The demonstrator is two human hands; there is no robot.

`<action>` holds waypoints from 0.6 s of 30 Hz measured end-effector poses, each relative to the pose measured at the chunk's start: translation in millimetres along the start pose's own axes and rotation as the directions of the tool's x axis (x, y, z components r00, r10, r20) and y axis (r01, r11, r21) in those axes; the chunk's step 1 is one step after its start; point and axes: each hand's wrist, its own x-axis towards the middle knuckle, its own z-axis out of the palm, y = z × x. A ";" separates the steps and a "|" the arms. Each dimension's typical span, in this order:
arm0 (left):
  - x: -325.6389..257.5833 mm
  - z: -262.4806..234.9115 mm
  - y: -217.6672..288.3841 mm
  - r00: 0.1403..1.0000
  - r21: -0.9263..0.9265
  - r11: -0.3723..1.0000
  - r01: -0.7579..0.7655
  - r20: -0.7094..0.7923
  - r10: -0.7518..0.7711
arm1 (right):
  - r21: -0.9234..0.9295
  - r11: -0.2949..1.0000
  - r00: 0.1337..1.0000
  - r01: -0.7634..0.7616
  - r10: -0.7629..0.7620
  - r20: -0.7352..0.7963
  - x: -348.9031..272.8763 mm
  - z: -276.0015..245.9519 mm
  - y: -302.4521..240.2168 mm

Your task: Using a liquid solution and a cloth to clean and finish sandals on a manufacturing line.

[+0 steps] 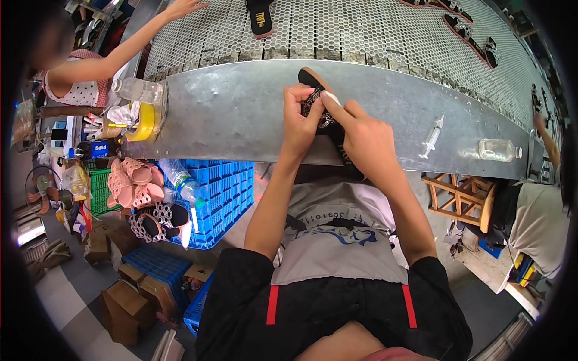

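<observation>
Grey tiled floor [72, 301] below, littered with cardboard boxes [123, 304] — blue plastic crates [226, 192] beside the steel bench [241, 114], a wooden stool [460, 198] at right — bright, even light.

black sandal [322, 114] with a patterned black-and-white strap, sitting tilted on the near edge of the metal counter [241, 114], toe pointing away.
</observation>
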 end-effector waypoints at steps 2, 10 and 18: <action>1.8 2.4 -0.7 1.000 -0.038 0.999 -0.001 0.006 0.001 | 0.004 1.000 0.999 0.000 0.000 -0.033 9.0 1.2 1.8; 2.9 1.5 -1.9 1.000 -0.010 1.000 0.014 -0.005 -0.014 | 0.060 0.998 0.999 -0.013 0.016 -0.047 4.3 6.6 7.5; 0.9 1.8 -1.0 0.999 0.005 1.000 0.029 -0.021 -0.028 | 0.168 0.980 0.993 -0.106 0.094 0.078 -4.9 4.9 13.4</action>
